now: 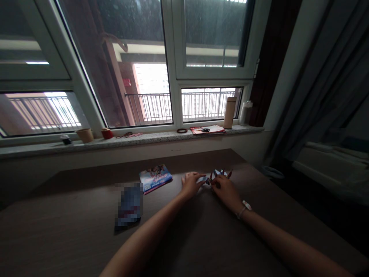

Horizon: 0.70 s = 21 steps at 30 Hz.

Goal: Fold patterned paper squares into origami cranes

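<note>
Both hands are close together over the far right part of the dark brown table (173, 238). My left hand (192, 184) has its fingers closed on the left side of a small blue and white piece (205, 179). My right hand (226, 189) pinches at the right side of the same piece, its fingertips nearly touching the left ones. Behind the right fingers lies another light blue and white item (220, 172), partly covered by them. A colourful booklet (155, 177) rests left of my left hand, and a blurred-out blue packet (130, 206) lies nearer on the left.
On the granite windowsill (158, 137) stand a tan cylinder (230, 112), a white bottle (245, 113), a brown cup (85, 135) and a red container (107, 133). Black-handled scissors (205, 130) lie on red papers (215, 131). A dark ring (182, 130) is beside them.
</note>
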Tool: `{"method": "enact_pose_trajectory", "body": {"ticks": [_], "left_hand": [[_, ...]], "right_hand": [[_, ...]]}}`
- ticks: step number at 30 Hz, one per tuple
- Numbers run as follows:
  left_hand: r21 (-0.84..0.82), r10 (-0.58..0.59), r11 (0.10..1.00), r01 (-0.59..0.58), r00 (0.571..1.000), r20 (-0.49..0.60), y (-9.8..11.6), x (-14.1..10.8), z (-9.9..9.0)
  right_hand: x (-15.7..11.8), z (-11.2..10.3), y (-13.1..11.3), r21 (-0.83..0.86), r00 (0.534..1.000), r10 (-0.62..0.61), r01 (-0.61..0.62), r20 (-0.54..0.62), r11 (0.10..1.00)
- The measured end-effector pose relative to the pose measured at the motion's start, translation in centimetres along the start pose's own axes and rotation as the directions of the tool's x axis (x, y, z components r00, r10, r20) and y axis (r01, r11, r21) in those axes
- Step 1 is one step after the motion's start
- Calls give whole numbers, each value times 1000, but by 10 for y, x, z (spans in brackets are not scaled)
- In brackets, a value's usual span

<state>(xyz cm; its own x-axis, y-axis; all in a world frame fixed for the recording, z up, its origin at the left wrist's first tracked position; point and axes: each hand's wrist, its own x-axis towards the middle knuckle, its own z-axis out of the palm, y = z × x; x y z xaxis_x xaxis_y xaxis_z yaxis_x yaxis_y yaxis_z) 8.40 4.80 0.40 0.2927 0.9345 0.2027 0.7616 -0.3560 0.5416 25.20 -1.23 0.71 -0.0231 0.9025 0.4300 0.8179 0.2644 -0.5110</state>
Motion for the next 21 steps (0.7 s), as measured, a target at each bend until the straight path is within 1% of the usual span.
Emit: {"method": "enact_pose_trajectory", "body": {"ticks": [4, 8, 16, 21], "left_hand": [[29, -18, 999, 18, 1000, -18, -1, 1, 8], [37, -17, 999, 18, 999, -33, -3, -2, 10], [29, -7, 1000, 8, 999, -42, -5, -3, 12], [27, -3, 1000, 4, 999, -39, -5, -3, 12]], "right_hand": [[-2, 3, 4, -96, 999, 19, -22, -36, 995], [-2, 5, 9, -149, 998, 29, -37, -58, 988], [3, 10, 20, -140, 994, 63, -76, -92, 987], [5, 13, 25, -120, 991, 60, -74, -119, 990]]}}
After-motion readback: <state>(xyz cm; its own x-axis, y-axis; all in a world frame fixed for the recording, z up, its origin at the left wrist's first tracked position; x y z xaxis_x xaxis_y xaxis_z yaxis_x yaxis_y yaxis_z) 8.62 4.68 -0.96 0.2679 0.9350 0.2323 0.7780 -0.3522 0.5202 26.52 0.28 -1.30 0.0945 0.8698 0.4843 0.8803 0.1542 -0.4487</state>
